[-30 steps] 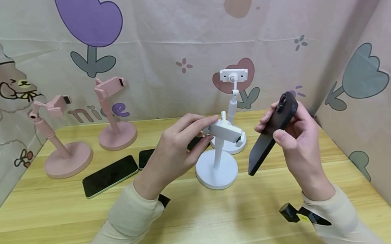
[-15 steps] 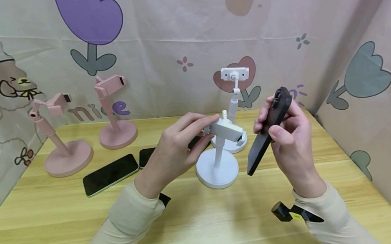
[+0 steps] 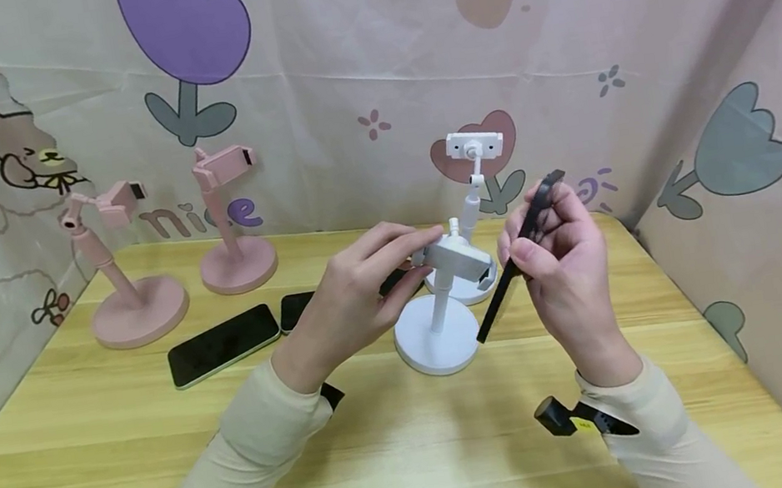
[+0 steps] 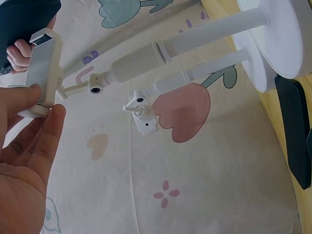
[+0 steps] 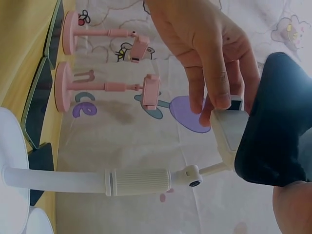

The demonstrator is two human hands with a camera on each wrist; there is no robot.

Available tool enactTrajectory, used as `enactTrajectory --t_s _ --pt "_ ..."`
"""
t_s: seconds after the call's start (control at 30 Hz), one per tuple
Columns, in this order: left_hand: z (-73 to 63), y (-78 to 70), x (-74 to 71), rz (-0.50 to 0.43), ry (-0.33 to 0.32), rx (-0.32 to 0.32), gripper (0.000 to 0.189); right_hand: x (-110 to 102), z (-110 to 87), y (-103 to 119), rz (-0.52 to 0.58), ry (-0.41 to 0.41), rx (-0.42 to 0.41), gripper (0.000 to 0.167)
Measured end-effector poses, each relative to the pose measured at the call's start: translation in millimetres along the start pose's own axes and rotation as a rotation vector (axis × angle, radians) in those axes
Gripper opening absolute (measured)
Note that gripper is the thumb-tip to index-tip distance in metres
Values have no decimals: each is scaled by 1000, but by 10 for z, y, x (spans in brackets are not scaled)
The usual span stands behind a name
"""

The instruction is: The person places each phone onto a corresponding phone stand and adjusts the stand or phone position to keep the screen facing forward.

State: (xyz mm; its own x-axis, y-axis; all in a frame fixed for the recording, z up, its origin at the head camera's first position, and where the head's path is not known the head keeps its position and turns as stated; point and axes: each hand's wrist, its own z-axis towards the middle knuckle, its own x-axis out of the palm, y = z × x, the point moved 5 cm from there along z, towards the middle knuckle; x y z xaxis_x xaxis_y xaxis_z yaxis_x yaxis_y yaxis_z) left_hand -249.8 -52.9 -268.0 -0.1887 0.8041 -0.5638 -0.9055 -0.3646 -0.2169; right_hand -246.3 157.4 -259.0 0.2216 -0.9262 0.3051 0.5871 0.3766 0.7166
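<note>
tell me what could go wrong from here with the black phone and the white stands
The phone, up off the table in the right hand, might slip and drop. The left hand pinches the clamp atop the slender front stand, so a hard push could perhaps tip it. The rear stand is close behind and might get knocked.

Two pink stands (image 3: pixel 239 265) rest on the wooden table (image 3: pixel 89 458) before a cloth backdrop (image 3: pixel 329 34) printed with tulips.
</note>
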Motion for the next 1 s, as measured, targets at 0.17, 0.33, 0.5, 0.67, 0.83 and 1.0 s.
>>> enactTrajectory --t_s 0.17,0.33,0.5,0.67,0.83,1.0 --pt "8 10 7 -5 2 -1 43 -17 4 -26 -97 -2 51 44" --pt "10 13 4 -18 -4 -5 43 8 25 -30 -84 13 58 57" --pt "12 17 0 -40 -10 -18 42 28 31 -38 -104 34 90 37" --pt "16 43 5 -96 -15 -49 41 59 40 -10 -92 28 93 22" --pt "18 81 1 -152 -16 -79 41 83 63 38 -30 43 57 23" --pt "6 122 4 -190 -15 -101 40 86 80 81 20 62 20 25"
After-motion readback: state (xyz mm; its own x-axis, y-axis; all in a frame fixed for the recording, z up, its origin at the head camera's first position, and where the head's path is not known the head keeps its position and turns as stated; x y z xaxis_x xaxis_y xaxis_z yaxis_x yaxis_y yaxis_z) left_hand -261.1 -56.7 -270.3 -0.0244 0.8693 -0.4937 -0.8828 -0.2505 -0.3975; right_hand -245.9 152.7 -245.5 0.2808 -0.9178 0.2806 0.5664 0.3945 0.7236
